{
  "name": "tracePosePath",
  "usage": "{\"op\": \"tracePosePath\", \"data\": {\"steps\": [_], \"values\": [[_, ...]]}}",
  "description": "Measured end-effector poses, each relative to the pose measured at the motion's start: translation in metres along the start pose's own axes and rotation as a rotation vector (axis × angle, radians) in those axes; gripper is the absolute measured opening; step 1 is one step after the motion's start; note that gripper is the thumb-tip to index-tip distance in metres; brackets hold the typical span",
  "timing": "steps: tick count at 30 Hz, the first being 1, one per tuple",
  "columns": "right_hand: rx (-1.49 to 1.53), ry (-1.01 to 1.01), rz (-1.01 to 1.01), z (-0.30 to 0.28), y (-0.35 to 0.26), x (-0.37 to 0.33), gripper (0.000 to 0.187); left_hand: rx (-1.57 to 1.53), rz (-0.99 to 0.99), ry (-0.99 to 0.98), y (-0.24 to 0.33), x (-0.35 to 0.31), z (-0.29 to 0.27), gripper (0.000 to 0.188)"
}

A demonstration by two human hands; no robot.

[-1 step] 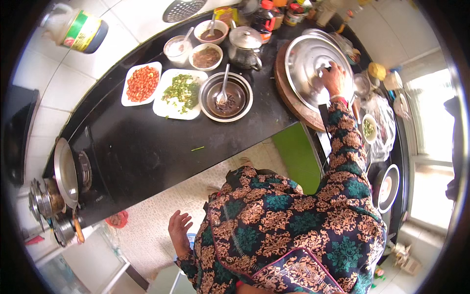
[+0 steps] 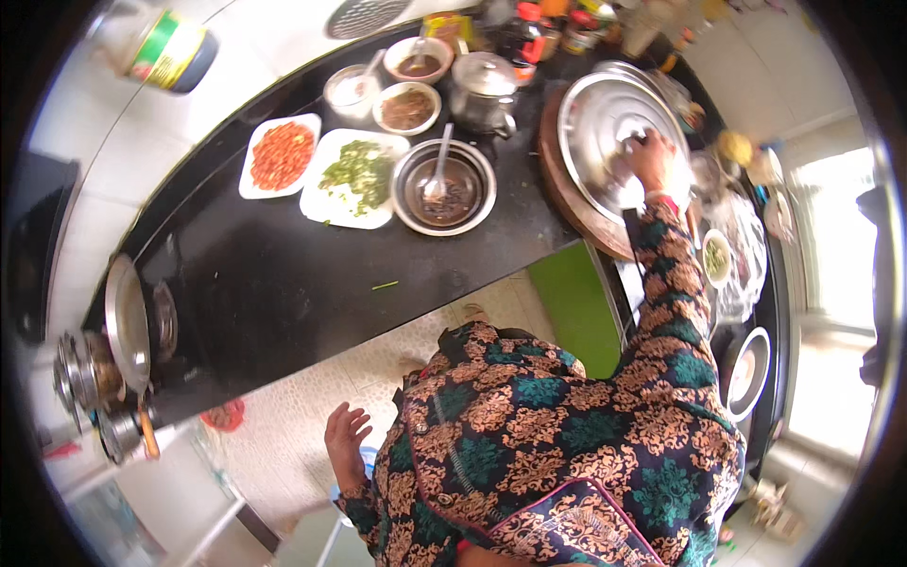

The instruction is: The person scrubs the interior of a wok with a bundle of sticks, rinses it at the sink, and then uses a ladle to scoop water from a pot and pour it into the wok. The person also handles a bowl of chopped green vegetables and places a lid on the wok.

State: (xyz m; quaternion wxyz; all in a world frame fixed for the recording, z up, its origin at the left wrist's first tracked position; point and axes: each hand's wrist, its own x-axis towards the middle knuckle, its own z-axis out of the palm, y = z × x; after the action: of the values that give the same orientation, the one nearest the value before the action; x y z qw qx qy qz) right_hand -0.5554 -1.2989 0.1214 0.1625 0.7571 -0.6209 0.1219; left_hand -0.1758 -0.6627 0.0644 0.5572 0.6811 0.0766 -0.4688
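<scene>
My right hand reaches out to the far right, its fingers closed round the top of a large shiny metal lid. The hand hides the lid's knob. Beneath the lid lies a thick round wooden chopping board, its left edge showing. My left hand hangs low in front of the counter with fingers spread, holding nothing. Left of the lid stands a metal bowl with a spoon and some dark liquid in it.
On the black counter stand a dish of red peanuts, a dish of chopped greens, a bowl of brown shreds and a lidded metal pot. Bottles line the back. A wok is at the left, a small bowl at the right.
The whole view has shifted a little and is more blurred. My right hand is still on the lid, and my left hand hangs in the same place.
</scene>
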Motion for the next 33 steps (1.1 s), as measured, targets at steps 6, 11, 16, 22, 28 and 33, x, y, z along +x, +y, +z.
{"op": "tracePosePath", "data": {"steps": [6,11,16,22,28,33], "values": [[0.453,-0.101,0.056,0.03,0.037,0.023,0.026,0.005,0.032,0.025,-0.002,0.002,-0.004,0.037],[0.045,-0.107,0.062,-0.01,0.033,0.018,0.048,-0.012,0.031,0.066,0.007,0.005,-0.036,0.038],[0.229,0.085,0.09,-0.086,-0.041,-0.019,0.059,-0.089,0.046,0.03,0.0,0.01,-0.109,0.041],[0.943,-0.029,-0.02,-0.184,-0.254,-0.094,0.039,-0.113,0.04,0.092,-0.002,-0.006,-0.245,0.04],[1.199,-0.3,-0.421,-0.256,-0.513,-0.157,0.038,-0.233,0.112,0.257,-0.017,-0.043,-0.343,0.038],[1.017,-0.179,-0.901,-0.325,-0.704,-0.204,0.035,-0.399,0.071,0.422,-0.051,-0.071,-0.372,0.04]]}}
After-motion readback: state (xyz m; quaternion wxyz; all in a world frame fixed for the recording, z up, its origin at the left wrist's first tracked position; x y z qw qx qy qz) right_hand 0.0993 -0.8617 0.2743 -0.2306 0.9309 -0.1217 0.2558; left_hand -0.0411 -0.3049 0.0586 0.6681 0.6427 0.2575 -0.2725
